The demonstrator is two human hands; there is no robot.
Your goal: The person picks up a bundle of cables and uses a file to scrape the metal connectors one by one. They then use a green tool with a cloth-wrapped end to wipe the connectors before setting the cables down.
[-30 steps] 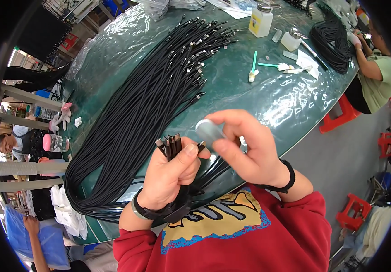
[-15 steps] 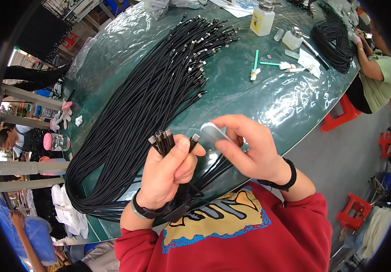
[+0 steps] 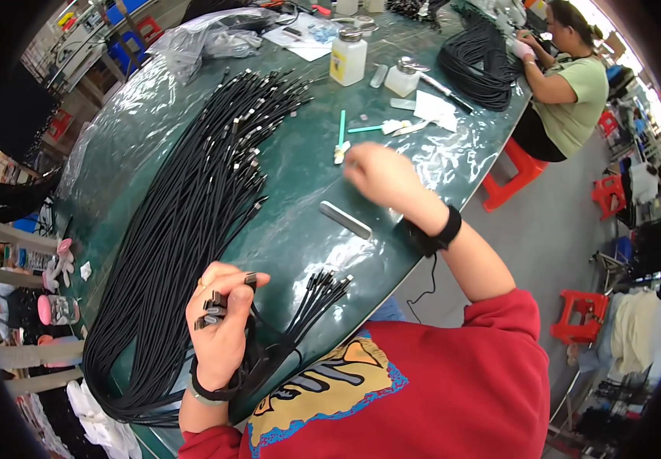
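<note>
My left hand (image 3: 221, 325) is closed around several black USB cables, their connector ends (image 3: 212, 310) sticking out between thumb and fingers. One connector stands apart near the index fingertip. My right hand (image 3: 384, 177) is over the table, its fingers curled and blurred by motion, so what they hold, if anything, cannot be seen. It is nearest to a green stick (image 3: 342, 130) with a whitish wad at its lower end. Between my hands a flat grey strip with rounded ends (image 3: 346, 219) lies on the table. More cable ends (image 3: 329, 289) lie right of my left hand.
A large bundle of black cables (image 3: 169, 206) covers the table's left part. Toward the back stand two bottles (image 3: 348, 61), (image 3: 402, 80), white tissue (image 3: 437, 109) and another green stick (image 3: 365, 129). A co-worker (image 3: 575, 99) sits at the far right beside coiled cables (image 3: 479, 65).
My right hand has let go of the grey strip, now on the table, and moved away toward the green sticks. My left hand still grips the cables. The view has shifted.
</note>
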